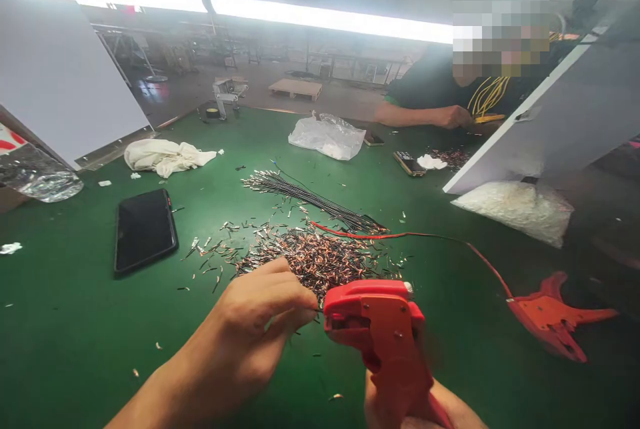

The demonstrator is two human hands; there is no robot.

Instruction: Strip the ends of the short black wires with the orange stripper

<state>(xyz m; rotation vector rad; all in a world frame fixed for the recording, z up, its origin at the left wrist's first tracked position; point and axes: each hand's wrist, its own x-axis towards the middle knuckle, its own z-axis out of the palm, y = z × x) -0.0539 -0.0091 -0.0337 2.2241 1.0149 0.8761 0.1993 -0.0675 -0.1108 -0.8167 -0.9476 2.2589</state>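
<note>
My right hand is wrapped round the handle of a red wire stripper, its jaws facing left. Close to those jaws, my left hand pinches a thin black wire between thumb and finger. The wire's end reaches the mouth of the tool; whether the jaws bite on it cannot be made out. Just behind both hands lies a pile of short wire scraps, black and copper-coloured. Beyond it rests a bundle of black wires with bared ends toward the left.
A second red wire stripper lies at right, with a red cord running from it. Left are a phone and a white cloth. Plastic bags and a slanted white panel stand farther back. A co-worker's hand is near yellow wires.
</note>
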